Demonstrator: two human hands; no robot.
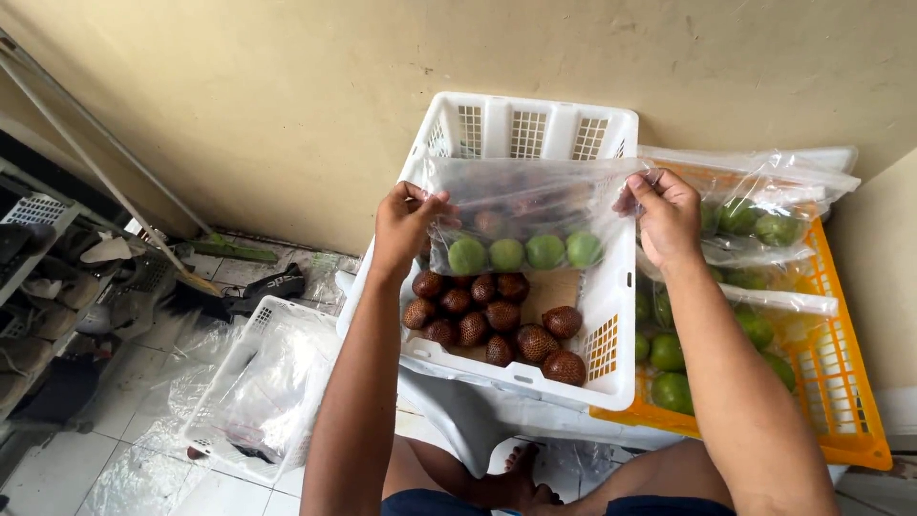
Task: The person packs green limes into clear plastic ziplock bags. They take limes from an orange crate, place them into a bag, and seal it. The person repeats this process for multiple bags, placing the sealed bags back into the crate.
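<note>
Plastic bag point(535, 215) of green fruit stretched over white crate point(611, 315); left hand point(406, 225), right hand point(666, 215) pinching top corners.

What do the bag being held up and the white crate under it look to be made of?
The bag looks like thin clear plastic film: glossy, wrinkled, with green fruits showing through. The left hand and right hand pinch its top corners. The white crate appears to be rigid moulded plastic with a smooth finish and slotted grid walls.

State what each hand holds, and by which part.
Both hands hold one clear plastic bag of green fruit: the left hand pinches its upper left corner, the right hand its upper right corner.
</note>
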